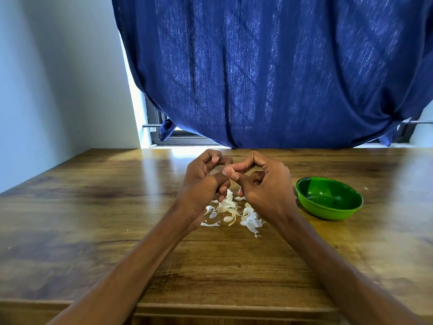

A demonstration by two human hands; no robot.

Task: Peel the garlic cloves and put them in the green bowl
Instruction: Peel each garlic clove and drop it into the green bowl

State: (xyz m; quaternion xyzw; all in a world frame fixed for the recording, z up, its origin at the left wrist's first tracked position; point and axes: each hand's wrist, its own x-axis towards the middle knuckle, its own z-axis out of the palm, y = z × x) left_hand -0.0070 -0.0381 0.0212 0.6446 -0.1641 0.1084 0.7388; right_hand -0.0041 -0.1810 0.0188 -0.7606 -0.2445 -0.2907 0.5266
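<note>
We're looking across the wooden table (93,219), which is filling the whole lower half of the frame, with a blue curtain (269,66) hanging over the window in the upper half and letting a strip of daylight in at its left edge. That light is falling on the tabletop, which may be why we're working here at the far middle of the table.

Right of centre, the green bowl (329,198) is sitting just beside our right wrist, close enough for a short drop once a clove is bare. It's looking empty so far, apart from a dark reflection, so we're judging the task as early.

At centre frame, our left hand (201,181) and right hand (264,184) are meeting above the table, fingers curled in toward each other. Both are pinching one garlic clove (232,170) between thumb and fingertips: the left seems to be steadying it while the right is picking at its skin, though the clove is mostly hidden and we can't tell how much skin is off.

Directly beneath the hands, the pile of papery skins (234,212) is gathering on the table, falling where we're peeling. A few plumper pale pieces are lying among them, and these may be cloves waiting for their turn.
</note>
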